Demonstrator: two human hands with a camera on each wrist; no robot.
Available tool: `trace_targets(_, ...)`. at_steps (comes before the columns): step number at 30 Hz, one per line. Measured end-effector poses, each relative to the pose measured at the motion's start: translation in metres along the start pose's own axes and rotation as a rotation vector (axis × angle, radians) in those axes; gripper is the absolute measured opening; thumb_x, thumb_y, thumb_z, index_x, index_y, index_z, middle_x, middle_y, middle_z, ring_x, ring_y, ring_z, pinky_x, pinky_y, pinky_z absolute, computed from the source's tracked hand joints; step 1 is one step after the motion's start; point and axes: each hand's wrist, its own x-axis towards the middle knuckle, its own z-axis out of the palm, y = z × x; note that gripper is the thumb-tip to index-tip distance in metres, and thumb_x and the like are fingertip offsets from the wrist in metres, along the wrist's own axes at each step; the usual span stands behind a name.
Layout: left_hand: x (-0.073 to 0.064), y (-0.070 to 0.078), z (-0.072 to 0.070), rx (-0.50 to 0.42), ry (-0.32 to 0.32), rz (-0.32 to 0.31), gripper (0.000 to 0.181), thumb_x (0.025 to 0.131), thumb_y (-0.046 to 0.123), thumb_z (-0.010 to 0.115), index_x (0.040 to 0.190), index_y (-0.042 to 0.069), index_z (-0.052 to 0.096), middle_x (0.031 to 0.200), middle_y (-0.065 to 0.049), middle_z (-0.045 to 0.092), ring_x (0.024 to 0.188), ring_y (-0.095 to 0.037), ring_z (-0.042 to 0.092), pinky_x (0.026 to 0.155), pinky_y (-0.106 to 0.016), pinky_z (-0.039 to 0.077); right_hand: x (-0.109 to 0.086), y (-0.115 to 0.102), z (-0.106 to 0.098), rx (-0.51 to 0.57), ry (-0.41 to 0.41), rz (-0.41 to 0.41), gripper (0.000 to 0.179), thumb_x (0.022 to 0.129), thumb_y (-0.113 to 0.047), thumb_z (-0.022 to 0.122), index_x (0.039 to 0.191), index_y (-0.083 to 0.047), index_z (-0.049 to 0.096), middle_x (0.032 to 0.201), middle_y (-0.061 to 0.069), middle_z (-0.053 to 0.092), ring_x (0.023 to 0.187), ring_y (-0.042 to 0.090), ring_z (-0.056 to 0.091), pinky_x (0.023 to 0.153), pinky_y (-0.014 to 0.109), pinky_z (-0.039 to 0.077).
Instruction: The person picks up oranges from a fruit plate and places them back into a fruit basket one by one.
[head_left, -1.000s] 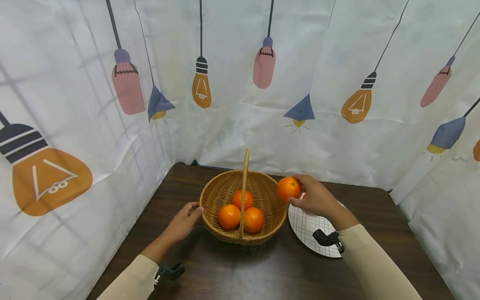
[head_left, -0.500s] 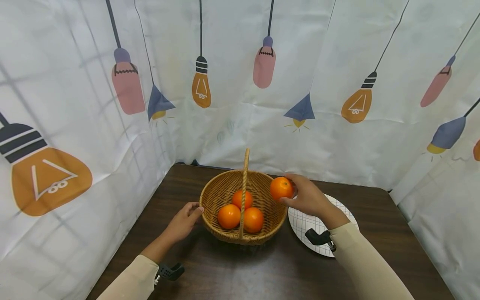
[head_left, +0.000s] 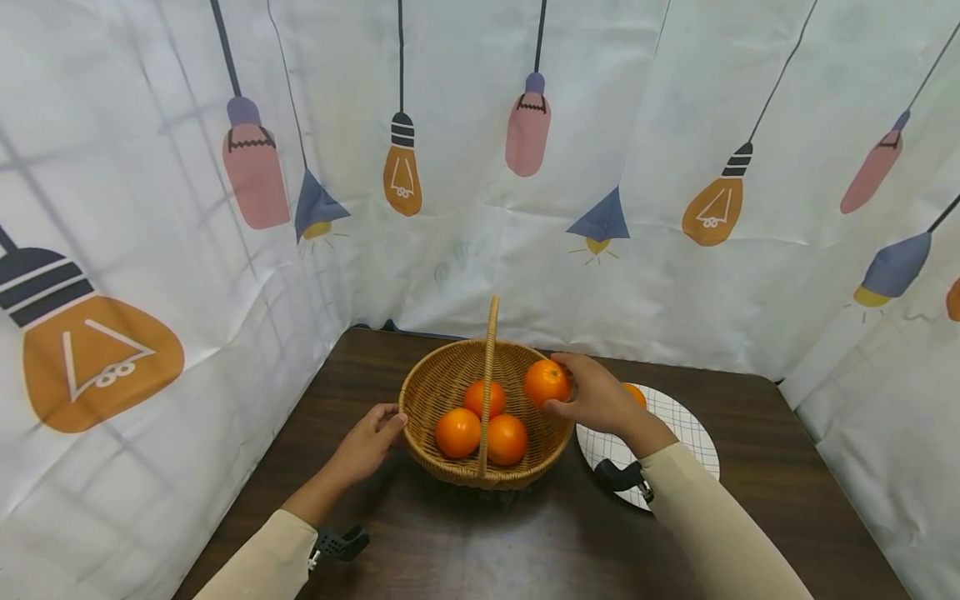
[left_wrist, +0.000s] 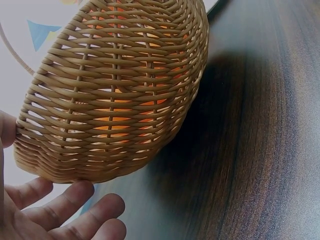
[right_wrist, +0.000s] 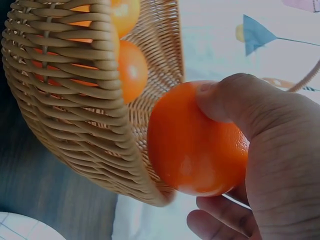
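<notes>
My right hand [head_left: 597,397] holds an orange [head_left: 547,382] over the right rim of a wicker basket [head_left: 420,383]. In the right wrist view, the thumb lies on top of this orange [right_wrist: 195,145] and the other fingers curl beneath it, close over the rim. Inside the basket sit three oranges [head_left: 458,432] grouped near the tall handle [head_left: 486,417]. My left hand [head_left: 372,442] pinches the basket's left rim, thumb on the near side. The left wrist view has its fingers [left_wrist: 75,200] against the woven wall [left_wrist: 115,100], with orange showing through the gaps.
To the basket's right lies a white plate [head_left: 686,433] with a grid pattern, and another orange [head_left: 636,395] on it is partly hidden by my right hand. The dark wooden table [head_left: 480,550] meets a white curtain [head_left: 480,275] printed with lamps behind it.
My right hand has carried its orange leftward from above the plate to over the basket's right side. The orange on the plate shows again. My left hand and the basket have stayed put.
</notes>
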Motion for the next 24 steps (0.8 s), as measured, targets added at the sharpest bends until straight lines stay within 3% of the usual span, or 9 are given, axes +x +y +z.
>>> trace_targets(15, 0.0, -0.001, 0.0, 0.004, 0.003, 0.0, 0.058, 0.109, 0.039, 0.051, 0.146, -0.004, 0.043, 0.126, -0.024, 0.064, 0.105, -0.037, 0.067, 0.088, -0.054, 0.056, 0.005, 0.003, 0.017, -0.035, -0.024, 0.015, 0.082, 0.085, -0.036, 0.084, 0.151, -0.004, 0.047, 0.149, 0.016, 0.049, 0.132, 0.033, 0.05, 0.104, 0.05, 0.046)
trace_targets(24, 0.001, -0.003, 0.0, 0.011, 0.013, -0.015, 0.054, 0.109, 0.039, 0.05, 0.146, -0.001, 0.045, 0.125, -0.022, 0.065, 0.105, -0.037, 0.066, 0.09, -0.054, 0.055, 0.007, 0.003, 0.023, -0.119, -0.017, -0.003, 0.082, 0.084, -0.039, 0.084, 0.15, -0.006, 0.05, 0.148, 0.016, 0.051, 0.136, 0.035, 0.045, 0.105, 0.051, 0.046)
